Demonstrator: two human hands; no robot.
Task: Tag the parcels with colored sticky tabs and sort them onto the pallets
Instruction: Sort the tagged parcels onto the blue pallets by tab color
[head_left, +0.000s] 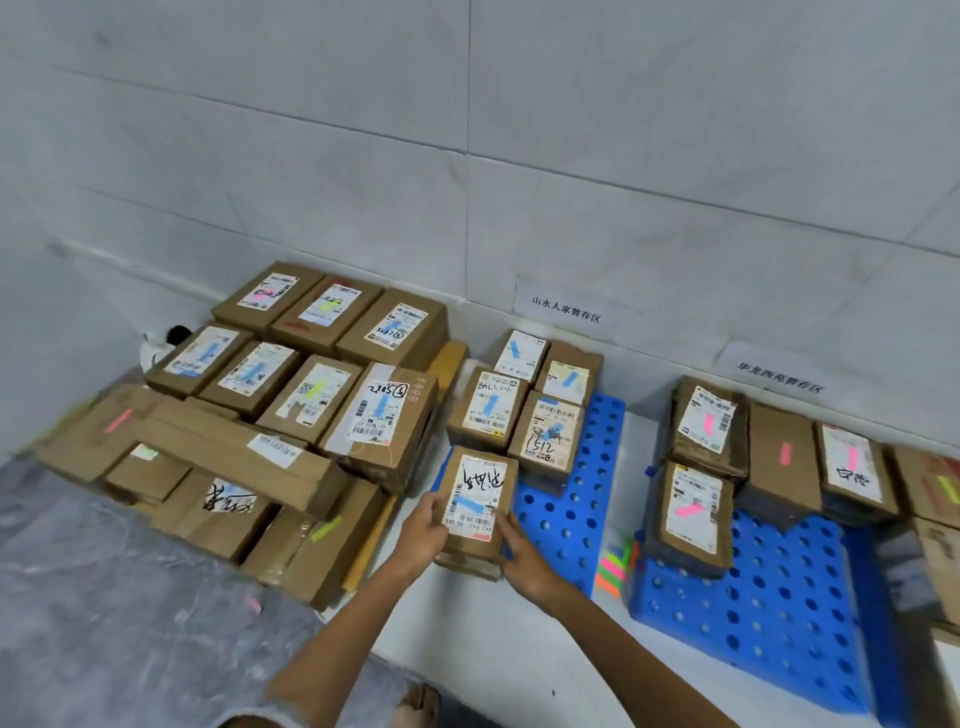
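Both of your hands are on one brown parcel (480, 480) at the front left corner of the middle blue pallet (571, 501). Your left hand (422, 532) grips its left edge, thumb on the white label. Your right hand (522, 558) holds the lower right corner, fingers curled around it. A blue tab (470, 503) lies across the label, under the black handwriting. Another flat carton (467, 564) shows beneath the parcel; you cannot tell whether the parcel rests on it or is held just above.

Behind it on the same pallet stand four blue-tabbed parcels (488, 408), packed close together against the wall. The stack of sticky tabs (615, 566), pink, green and orange, lies on the floor between this pallet and the right blue pallet (769, 597), where pink-tabbed parcels (693, 512) sit. To your left, a larger pile of parcels (311, 395) carries blue, green and pink tabs. Two paper signs (566, 310) are stuck on the wall above the pallets.
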